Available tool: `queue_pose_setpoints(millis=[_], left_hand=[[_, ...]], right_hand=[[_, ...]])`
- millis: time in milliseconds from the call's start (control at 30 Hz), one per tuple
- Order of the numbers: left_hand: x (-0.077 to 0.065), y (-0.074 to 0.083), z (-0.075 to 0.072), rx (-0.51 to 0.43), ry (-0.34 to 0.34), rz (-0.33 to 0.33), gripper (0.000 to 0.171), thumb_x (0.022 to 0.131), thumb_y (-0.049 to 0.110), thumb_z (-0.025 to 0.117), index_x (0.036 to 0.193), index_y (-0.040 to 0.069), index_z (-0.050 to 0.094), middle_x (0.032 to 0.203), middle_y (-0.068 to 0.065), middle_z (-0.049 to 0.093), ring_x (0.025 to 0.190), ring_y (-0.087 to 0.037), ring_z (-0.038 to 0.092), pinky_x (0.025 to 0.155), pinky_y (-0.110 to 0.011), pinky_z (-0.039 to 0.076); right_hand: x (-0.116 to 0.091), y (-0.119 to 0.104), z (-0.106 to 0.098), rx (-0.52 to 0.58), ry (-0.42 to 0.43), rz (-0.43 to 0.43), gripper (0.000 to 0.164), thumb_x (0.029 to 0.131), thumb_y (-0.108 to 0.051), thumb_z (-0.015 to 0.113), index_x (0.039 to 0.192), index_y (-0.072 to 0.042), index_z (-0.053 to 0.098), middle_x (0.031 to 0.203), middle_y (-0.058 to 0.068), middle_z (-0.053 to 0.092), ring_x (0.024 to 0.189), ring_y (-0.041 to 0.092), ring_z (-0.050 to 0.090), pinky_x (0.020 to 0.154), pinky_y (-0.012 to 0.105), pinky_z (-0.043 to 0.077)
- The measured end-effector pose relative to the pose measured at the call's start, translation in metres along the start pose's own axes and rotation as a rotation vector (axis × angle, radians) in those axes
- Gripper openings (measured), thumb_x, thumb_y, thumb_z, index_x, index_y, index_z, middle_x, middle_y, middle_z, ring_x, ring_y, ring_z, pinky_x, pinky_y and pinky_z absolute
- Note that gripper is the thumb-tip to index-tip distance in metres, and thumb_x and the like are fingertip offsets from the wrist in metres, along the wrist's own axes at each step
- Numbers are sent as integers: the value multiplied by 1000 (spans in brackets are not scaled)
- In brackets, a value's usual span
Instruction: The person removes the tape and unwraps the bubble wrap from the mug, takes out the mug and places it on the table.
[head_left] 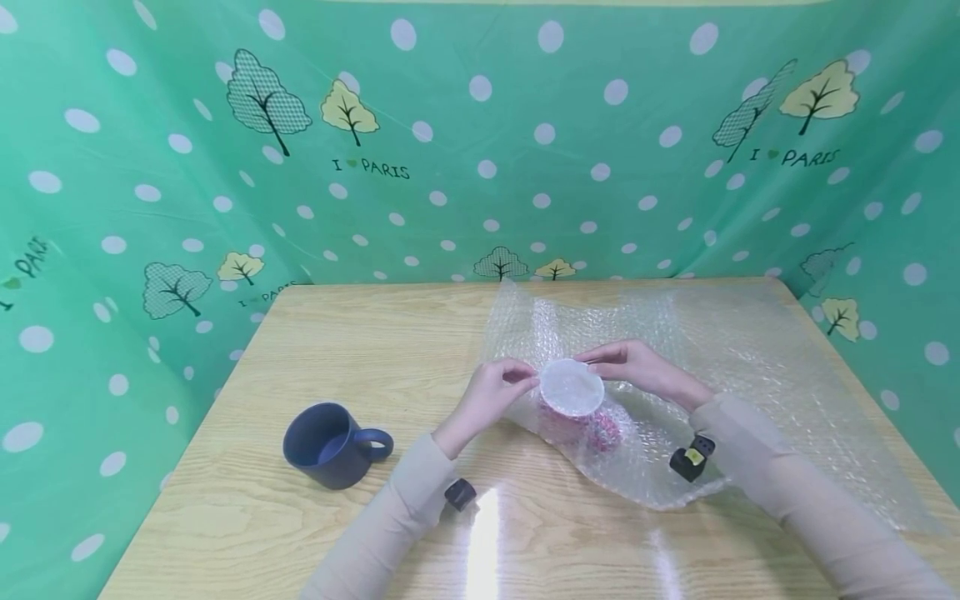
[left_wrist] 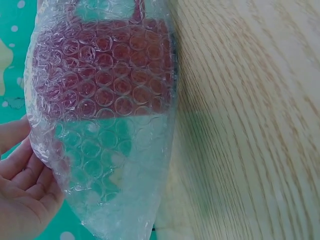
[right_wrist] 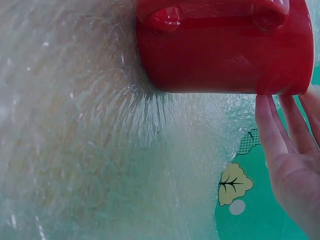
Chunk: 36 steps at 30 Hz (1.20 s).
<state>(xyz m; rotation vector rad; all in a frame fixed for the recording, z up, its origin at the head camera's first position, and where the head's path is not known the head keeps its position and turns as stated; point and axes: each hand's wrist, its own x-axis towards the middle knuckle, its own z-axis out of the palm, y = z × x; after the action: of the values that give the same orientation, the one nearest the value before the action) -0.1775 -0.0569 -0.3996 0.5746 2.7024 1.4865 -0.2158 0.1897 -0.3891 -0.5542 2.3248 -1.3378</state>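
Observation:
A red mug (right_wrist: 225,55) stands upright on a sheet of bubble wrap (head_left: 645,467), its pale round top (head_left: 572,387) facing the head camera. The wrap is drawn up over its near left side, so red shows blurred through the bubbles in the left wrist view. My left hand (head_left: 487,396) pinches the wrap's edge beside the mug's rim. On the far right side, my right hand (head_left: 633,367) holds the rim between thumb and fingers; the fingers (right_wrist: 272,127) meet the bare red wall. The handle faces up in the right wrist view.
A dark blue mug (head_left: 330,458) stands at the left, handle pointing right. More bubble wrap (head_left: 780,375) spreads flat across the right of the wooden table (head_left: 390,333). A green dotted curtain (head_left: 450,150) hangs along the back and sides. Each wrist carries a small black camera.

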Motion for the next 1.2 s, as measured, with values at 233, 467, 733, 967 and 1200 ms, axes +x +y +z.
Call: queue_pose_setpoints(millis=[233,467,733,967,1200], left_hand=[[-4,0,-2,-3,-7,14,19,82,16,62,95,3,65,92,-7,66,81,-15,60,72,-18,49],[-8,2,-5,-10,-15,27,17,81,15,63,93,3,65,91,-7,66,80,-15,60,72,-17,49],[-13,3,-8,10,-21,37,18,80,18,64,93,5,65,91,-4,65,82,-14,59,74,-18,48],[-18,4,-12,-17,-57,56,20,80,18,64,93,4,66,88,-5,66,82,-14,59,76,-20,49],[-21,3,-15,-40,-96,48,20,79,19,65,94,5,66,89,-3,66,84,-13,60,78,-20,48]], right_hand=[[0,-1,-1,9,-3,6,40,85,-28,58,117,-4,56,121,14,54,113,33,47,95,47,38],[1,0,-1,23,-9,11,40,85,-27,59,117,-4,56,122,16,52,114,32,47,94,44,40],[0,0,-1,24,-14,19,38,86,-25,57,118,-4,56,123,14,52,115,32,46,95,46,38],[1,1,-1,21,-14,25,40,85,-28,58,118,-5,55,123,14,52,114,32,46,96,47,37],[1,1,0,21,-12,38,42,84,-31,59,118,-7,56,122,12,53,114,31,46,95,47,38]])
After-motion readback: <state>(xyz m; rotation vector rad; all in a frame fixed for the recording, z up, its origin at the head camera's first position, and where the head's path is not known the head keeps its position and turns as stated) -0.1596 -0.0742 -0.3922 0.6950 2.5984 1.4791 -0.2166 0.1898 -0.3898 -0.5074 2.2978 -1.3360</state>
